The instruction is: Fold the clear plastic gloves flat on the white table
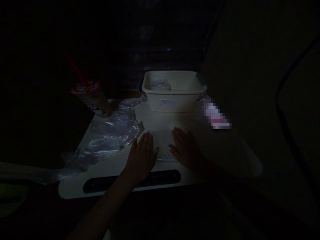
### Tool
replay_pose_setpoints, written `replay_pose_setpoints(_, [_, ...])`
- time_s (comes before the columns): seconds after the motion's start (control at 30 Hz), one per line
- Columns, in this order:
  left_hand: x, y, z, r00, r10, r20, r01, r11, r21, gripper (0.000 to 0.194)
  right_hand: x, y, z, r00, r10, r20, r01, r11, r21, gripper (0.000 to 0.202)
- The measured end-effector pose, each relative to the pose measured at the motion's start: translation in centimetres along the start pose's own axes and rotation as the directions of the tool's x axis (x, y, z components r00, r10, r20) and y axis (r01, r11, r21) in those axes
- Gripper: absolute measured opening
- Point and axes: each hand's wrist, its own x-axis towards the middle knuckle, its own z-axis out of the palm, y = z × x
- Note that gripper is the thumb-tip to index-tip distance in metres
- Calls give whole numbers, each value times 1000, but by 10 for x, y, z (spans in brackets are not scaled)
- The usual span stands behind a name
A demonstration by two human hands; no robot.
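Note:
A clear plastic bag or sheet (163,146) lies flat on the small white table, dim and hard to make out. My left hand (142,155) rests palm down at its left edge, fingers stretched out and pointing away from me. On the opposite edge lies my right hand (185,146), also flat, its thumb reaching toward the middle. Neither hand grips anything. Crumpled clear plastic (107,140) spreads over the table's left side, close to my left fingertips.
Behind the hands stands a cream plastic bin (172,101) with a packed clear bundle (160,85) inside. A lidded drink cup (96,101) with a red straw is at the back left. A blurred-out item (216,116) lies right of the bin. The white table (120,166) has a dark front slot.

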Motion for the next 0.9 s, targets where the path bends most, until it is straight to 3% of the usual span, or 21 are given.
replay_pose_setpoints(0.2, [-1,-3,1,1000,-3,3,3,1000,-23,50,1,1,0,1000,6,8,-6,997,79,54])
replay_pose_setpoints(0.3, [-1,-5,0,999,7,-32,-9,997,-74,51,2,11,5,998,44,-42,-32,967,253,51])
replay_pose_setpoints(0.43, [-6,-5,-10,989,90,-117,-105,986,-130,47,4,23,8,962,269,-50,-180,759,625,53])
replay_pose_setpoints(0.53, [-12,5,-16,939,261,-224,-292,949,-118,38,6,25,7,937,349,18,-241,607,757,63])
replay_pose_setpoints(0.63, [-16,18,-17,860,404,-311,-448,890,-84,28,7,23,5,924,381,10,-236,550,801,67])
replay_pose_setpoints(0.77, [-13,27,-12,850,431,-304,-462,886,-35,24,7,22,5,921,391,6,-227,523,821,68])
replay_pose_setpoints(0.9, [-5,29,-6,832,414,-370,-456,889,-30,21,5,20,7,914,406,-7,-219,507,833,65])
